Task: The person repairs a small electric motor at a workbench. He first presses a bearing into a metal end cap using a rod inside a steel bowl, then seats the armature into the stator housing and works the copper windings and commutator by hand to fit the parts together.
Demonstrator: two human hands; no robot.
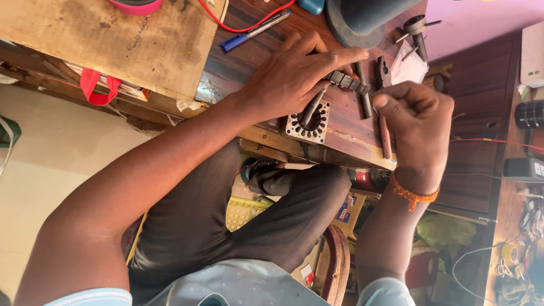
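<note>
Head view, 1 camera only, looking down on a seated person at a dark wooden bench (pixel 340 122) with a worn, scratched top.

Left hand (pixel 294 76) lies palm down over the work, fingers (pixel 340 56) stretched forward and pressing on a small dark segmented metal piece (pixel 347 82); this appears to steady it against the bench. A grey metal rod (pixel 313 106) runs from under this hand down into the bore of a square laminated steel stator core (pixel 309 122), which has a ring of slots and sits near the bench edge, just below the hand.

Right hand (pixel 416 127) is curled tight, thumb tip meeting the same segmented piece from the opposite side, so the part is pinched between both hands. Whether the right hand also holds a tool cannot be told. A thin rust-brown rod (pixel 385 136) lies beside it on the bench.

Further items: a blue pen (pixel 252 31) and a red wire (pixel 243 25) behind the left hand, a threaded bolt (pixel 418 37) near the far edge, a plywood board (pixel 107 37) to the left.
</note>
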